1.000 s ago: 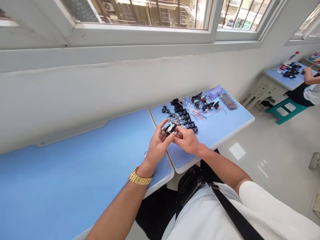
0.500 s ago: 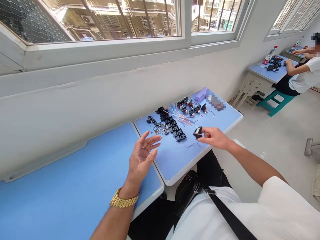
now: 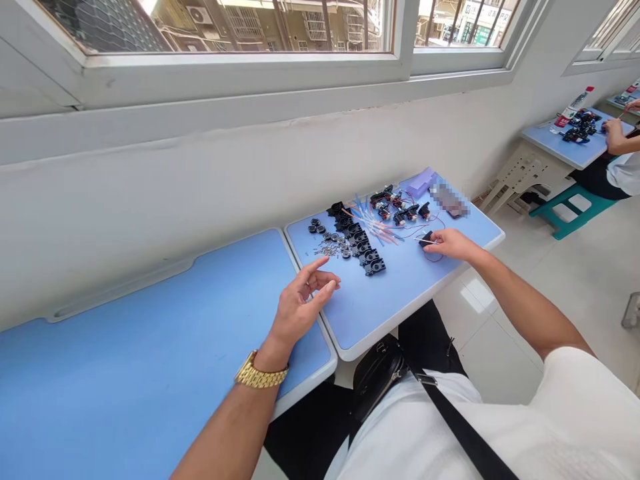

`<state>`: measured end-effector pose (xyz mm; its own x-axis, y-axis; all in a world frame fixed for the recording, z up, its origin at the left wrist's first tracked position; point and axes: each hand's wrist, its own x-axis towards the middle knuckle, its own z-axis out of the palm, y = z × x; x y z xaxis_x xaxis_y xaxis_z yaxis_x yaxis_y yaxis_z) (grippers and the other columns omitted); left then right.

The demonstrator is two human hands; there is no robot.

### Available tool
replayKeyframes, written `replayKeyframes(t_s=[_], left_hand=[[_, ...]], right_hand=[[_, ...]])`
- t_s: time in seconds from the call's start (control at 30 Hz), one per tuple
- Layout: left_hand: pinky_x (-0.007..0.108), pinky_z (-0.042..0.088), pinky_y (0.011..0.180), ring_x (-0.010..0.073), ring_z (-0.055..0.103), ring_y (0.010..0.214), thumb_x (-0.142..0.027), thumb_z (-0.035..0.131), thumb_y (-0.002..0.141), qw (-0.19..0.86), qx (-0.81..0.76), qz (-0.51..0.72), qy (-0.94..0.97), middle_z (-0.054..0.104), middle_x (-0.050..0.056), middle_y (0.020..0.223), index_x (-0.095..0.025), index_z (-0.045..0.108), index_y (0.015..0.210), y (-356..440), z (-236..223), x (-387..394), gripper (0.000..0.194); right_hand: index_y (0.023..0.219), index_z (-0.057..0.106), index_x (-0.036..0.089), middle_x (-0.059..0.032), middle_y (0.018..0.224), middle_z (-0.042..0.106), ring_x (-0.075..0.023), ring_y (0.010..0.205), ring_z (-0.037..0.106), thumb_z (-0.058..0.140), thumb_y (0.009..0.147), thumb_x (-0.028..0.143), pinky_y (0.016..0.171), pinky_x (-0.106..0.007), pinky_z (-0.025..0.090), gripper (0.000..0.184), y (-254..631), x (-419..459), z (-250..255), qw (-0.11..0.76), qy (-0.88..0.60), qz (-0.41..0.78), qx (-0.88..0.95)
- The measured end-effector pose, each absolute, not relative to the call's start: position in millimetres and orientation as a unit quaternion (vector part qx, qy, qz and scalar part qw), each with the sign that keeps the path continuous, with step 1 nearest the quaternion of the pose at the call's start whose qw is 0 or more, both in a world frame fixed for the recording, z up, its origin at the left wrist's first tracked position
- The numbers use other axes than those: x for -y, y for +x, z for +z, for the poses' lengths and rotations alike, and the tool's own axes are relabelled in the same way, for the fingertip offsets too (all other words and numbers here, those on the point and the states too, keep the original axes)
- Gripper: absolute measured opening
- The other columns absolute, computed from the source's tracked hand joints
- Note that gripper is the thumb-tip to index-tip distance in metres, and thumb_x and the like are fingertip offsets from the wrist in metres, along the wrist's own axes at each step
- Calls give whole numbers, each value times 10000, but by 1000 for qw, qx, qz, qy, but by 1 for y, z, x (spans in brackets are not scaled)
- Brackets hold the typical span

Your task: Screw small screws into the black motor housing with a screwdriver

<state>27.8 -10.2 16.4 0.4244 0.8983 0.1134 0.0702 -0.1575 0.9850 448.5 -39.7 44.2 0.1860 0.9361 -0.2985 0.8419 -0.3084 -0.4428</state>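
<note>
My right hand (image 3: 453, 244) reaches over the right half of the table, its fingers pinched on a small black block-shaped part (image 3: 425, 237). A thin pale rod shows beside that part, and a red wire loops under the fingers. My left hand (image 3: 304, 301), above the near left edge of the same table, holds nothing and has its fingers apart. Ahead of it lie a row of black plastic housings (image 3: 369, 255), round black and grey pieces (image 3: 316, 227) and a scatter of small metal pins or screws (image 3: 327, 250).
Several black wired motor-like parts (image 3: 397, 207), blue and pink thin strips (image 3: 373, 223) and a purple piece (image 3: 423, 181) lie farther back. A blurred object (image 3: 450, 199) is near the far right corner. Another blue table (image 3: 150, 347) adjoins at left; a person works at a table beyond.
My right hand has moved right and farther back with the black part, closer to the wired parts. My left hand has shifted slightly rightward, its fingers a little more curled. The view has turned slightly.
</note>
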Motion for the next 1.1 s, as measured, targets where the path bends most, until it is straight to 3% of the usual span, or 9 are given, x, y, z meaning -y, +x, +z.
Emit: replayKeyframes(t_s=[0.17,0.43,0.97,1.1], left_hand=[[494,682,948,272,796,954,-614,791,951,524,-375,378,665,808,97,1028,-195,654,1477,27,17,9,686],[470,680,914,276,801,944,-645,765,964,507,-377,359,687,817,99,1025,-203,680,1438,27,22,11,653],[419,663,838,269,803,899,-658,741,980,490,-381,338,707,824,99,988,-202,716,1389,27,22,10,614],[409,664,819,271,803,899,-649,738,983,487,-379,338,711,826,98,984,-209,727,1366,27,23,10,583]], right_hand=[[983,776,198,-20,815,709,-183,773,607,735,893,504,647,-296,336,322,443,23,49,34,-769,207,604],[1107,802,192,-68,905,773,-209,840,649,698,961,514,655,-304,334,369,442,19,51,-12,-781,162,603],[1093,819,230,-69,951,799,-227,902,689,604,1058,495,699,-313,348,344,413,32,45,40,-792,127,596],[1171,819,229,-85,985,819,-249,948,710,569,1092,521,739,-327,371,393,403,29,38,59,-789,113,602]])
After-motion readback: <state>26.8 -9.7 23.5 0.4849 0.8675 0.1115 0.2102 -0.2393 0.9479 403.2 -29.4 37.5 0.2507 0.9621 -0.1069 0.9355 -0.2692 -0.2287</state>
